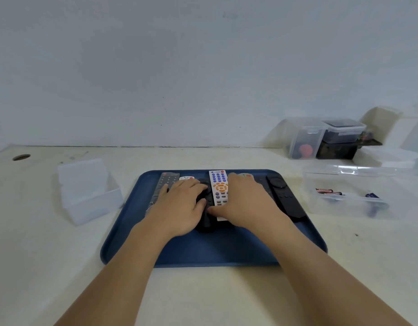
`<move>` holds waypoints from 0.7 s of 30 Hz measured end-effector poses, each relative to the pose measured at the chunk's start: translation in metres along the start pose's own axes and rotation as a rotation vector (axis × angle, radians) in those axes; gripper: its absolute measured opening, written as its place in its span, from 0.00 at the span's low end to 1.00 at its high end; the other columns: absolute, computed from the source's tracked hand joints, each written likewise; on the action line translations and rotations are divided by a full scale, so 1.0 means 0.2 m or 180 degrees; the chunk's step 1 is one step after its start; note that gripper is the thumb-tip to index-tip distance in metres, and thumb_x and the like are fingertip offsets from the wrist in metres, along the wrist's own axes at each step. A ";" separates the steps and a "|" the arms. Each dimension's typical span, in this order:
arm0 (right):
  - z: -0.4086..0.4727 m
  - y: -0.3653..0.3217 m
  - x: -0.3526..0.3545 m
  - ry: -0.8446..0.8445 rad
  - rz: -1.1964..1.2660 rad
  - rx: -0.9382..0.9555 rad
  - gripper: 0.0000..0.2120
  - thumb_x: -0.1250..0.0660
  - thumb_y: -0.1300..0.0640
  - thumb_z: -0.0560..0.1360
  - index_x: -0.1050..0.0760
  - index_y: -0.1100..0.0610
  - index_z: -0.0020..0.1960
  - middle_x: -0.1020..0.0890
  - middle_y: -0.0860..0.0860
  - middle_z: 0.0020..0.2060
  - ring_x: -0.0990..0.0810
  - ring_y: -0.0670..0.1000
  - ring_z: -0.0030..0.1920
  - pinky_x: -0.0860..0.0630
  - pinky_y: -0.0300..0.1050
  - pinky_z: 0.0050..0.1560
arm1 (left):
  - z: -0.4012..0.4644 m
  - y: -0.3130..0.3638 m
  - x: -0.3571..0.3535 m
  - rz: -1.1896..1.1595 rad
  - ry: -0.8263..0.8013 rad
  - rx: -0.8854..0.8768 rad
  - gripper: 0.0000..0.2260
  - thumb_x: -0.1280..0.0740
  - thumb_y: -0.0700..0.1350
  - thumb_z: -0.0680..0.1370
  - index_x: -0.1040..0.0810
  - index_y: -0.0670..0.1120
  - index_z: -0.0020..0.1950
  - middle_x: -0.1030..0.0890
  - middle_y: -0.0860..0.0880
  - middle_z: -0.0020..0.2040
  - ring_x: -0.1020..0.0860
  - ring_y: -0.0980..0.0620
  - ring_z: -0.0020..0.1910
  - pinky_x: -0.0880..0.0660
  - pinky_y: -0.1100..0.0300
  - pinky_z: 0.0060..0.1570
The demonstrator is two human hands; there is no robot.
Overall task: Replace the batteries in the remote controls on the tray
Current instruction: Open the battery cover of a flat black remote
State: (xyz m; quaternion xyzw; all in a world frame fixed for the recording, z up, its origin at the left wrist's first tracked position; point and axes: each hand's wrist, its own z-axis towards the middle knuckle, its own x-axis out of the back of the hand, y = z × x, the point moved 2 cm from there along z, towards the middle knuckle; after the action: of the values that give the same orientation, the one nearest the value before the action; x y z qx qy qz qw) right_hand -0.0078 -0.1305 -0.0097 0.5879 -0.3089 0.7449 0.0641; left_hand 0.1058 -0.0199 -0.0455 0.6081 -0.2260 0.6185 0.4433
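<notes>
A blue tray (191, 252) on the table carries several remote controls in a row. My left hand (179, 205) lies over a black remote (207, 222) in the middle, its fingers curled on it. My right hand (243, 203) covers the remotes just right of that, its thumb touching the same black remote. Between my hands shows a white remote with blue and orange buttons (219, 187). A grey remote (164, 184) lies at the left, a long black remote (285, 198) at the right. Small white remotes peek out behind my hands.
A clear box (349, 201) right of the tray holds several batteries (326, 191). An open clear box (85, 191) stands left of the tray. More plastic containers (321, 137) are stacked at the back right against the wall.
</notes>
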 end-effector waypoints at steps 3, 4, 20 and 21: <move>-0.01 -0.01 0.02 -0.0050 0.0222 -0.0177 0.26 0.25 0.46 0.68 0.35 0.57 0.54 0.35 0.45 0.37 0.27 0.48 0.42 0.30 0.43 0.38 | 0.00 0.00 -0.01 -0.0017 0.0019 -0.0018 0.20 0.42 0.51 0.84 0.33 0.54 0.77 0.33 0.55 0.76 0.38 0.51 0.77 0.43 0.42 0.76; -0.01 -0.01 0.03 -0.0107 0.0381 -0.0283 0.25 0.25 0.47 0.68 0.35 0.57 0.52 0.33 0.46 0.37 0.30 0.45 0.38 0.33 0.40 0.33 | 0.00 0.00 -0.01 -0.0021 0.0006 -0.0019 0.19 0.42 0.52 0.84 0.32 0.54 0.76 0.33 0.55 0.76 0.38 0.51 0.77 0.43 0.41 0.76; 0.05 0.13 0.21 -0.2079 0.5263 -0.0937 0.17 0.40 0.52 0.76 0.24 0.61 0.59 0.18 0.64 0.39 0.29 0.47 0.21 0.35 0.32 0.14 | -0.05 0.10 0.23 -0.5734 0.0354 -0.0157 0.14 0.37 0.38 0.69 0.20 0.43 0.53 0.17 0.44 0.53 0.17 0.42 0.52 0.19 0.50 0.41; 0.06 0.14 0.20 -0.1869 0.5291 -0.1102 0.18 0.40 0.49 0.78 0.24 0.61 0.58 0.18 0.64 0.39 0.30 0.46 0.20 0.37 0.32 0.13 | -0.05 0.10 0.23 -0.5722 0.0362 -0.0084 0.13 0.34 0.39 0.69 0.20 0.43 0.53 0.17 0.43 0.54 0.17 0.42 0.52 0.19 0.52 0.39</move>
State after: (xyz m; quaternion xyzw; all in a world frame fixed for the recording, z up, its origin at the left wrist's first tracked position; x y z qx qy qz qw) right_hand -0.0221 -0.1708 0.0177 0.3234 -0.7466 0.3135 -0.4895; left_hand 0.0900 -0.0103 0.0013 0.5188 0.3500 0.0649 0.7772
